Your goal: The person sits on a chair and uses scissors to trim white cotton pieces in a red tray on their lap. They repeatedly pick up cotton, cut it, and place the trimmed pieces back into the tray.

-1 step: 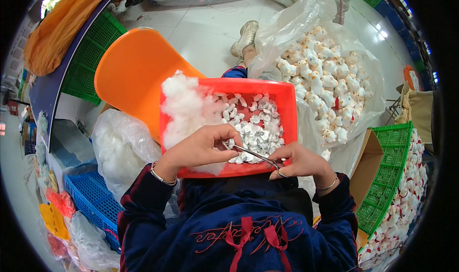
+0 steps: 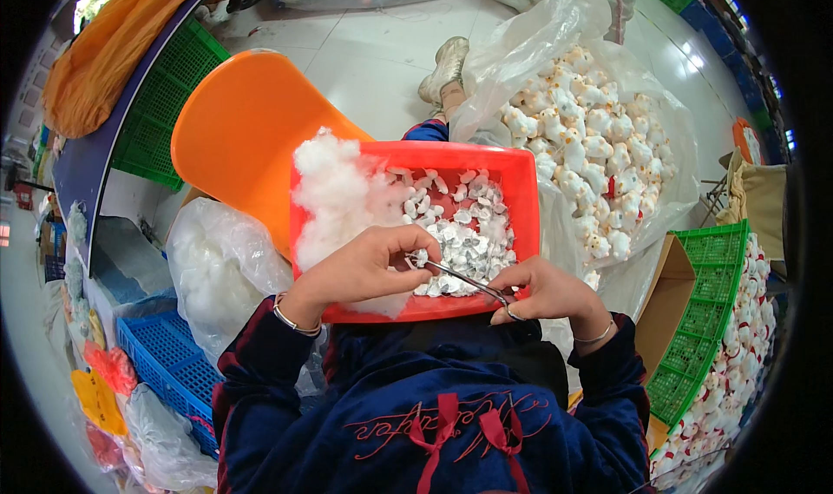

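Observation:
My left hand (image 2: pixel 369 261) pinches a small white fabric piece (image 2: pixel 420 257) between thumb and fingers, above the front of a red plastic tub (image 2: pixel 528 194). Long slim metal forceps (image 2: pixel 464 279) are in my right hand (image 2: pixel 555 293), with finger and thumb at the looped handle end. Their tip reaches the white piece at my left fingers. Fluffy white stuffing (image 2: pixel 334 203) fills the tub's left side and spills over its edge. On the right side lie many small white pieces (image 2: pixel 477 242), some plump and some flat with greyish shine. The tub rests at my lap.
An orange chair (image 2: pixel 252 138) stands beyond the tub at left. A clear bag of stuffing (image 2: pixel 221 277) sits near a blue crate (image 2: pixel 169 364). At right are a large bag of white stuffed toys (image 2: pixel 590 155), a cardboard box (image 2: pixel 668 299) and a green crate (image 2: pixel 707 320).

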